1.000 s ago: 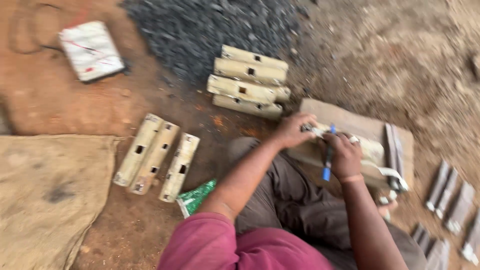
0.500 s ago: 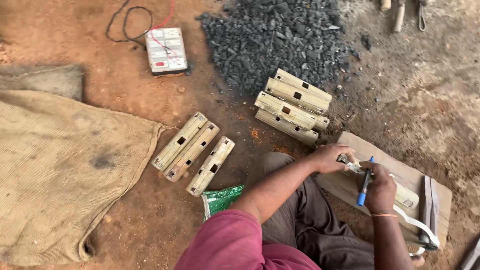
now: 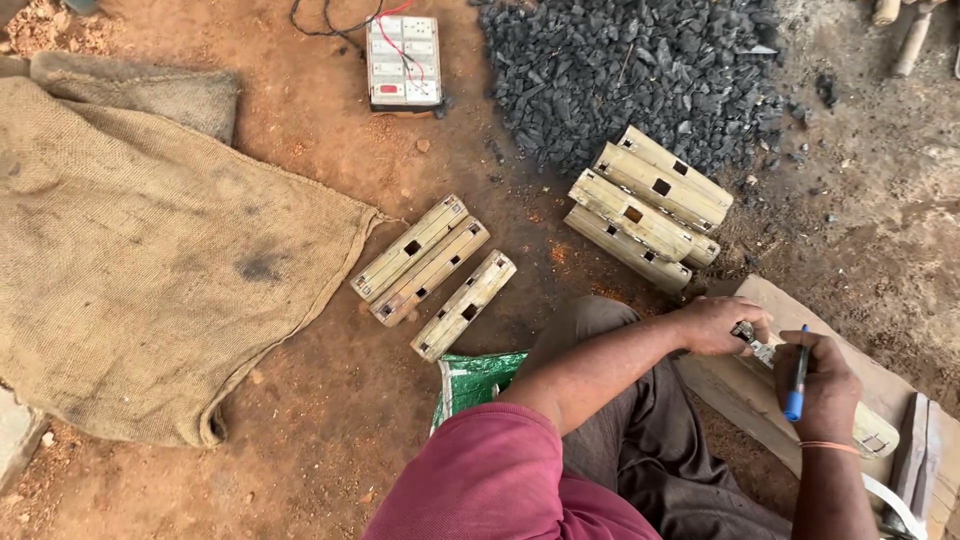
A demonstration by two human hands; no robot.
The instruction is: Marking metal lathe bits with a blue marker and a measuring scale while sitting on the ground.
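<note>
Gripping a blue pen (image 3: 797, 385) upright, the right hand (image 3: 826, 385) hovers over a pale bamboo piece (image 3: 745, 395) lying on a board (image 3: 880, 385) by the person's knee. The left hand (image 3: 718, 325) presses that piece, fingers closed on a small metal tool (image 3: 752, 340). Four slotted bamboo pieces (image 3: 645, 205) are stacked beside a charcoal pile (image 3: 630, 70); three more (image 3: 432, 272) lie near a burlap sack (image 3: 150, 250).

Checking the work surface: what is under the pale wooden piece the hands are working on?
The pale wooden piece lies on a flat wooden board on the ground. The left hand and right hand, holding a blue pen, cover part of it; below the board is hidden.
</note>
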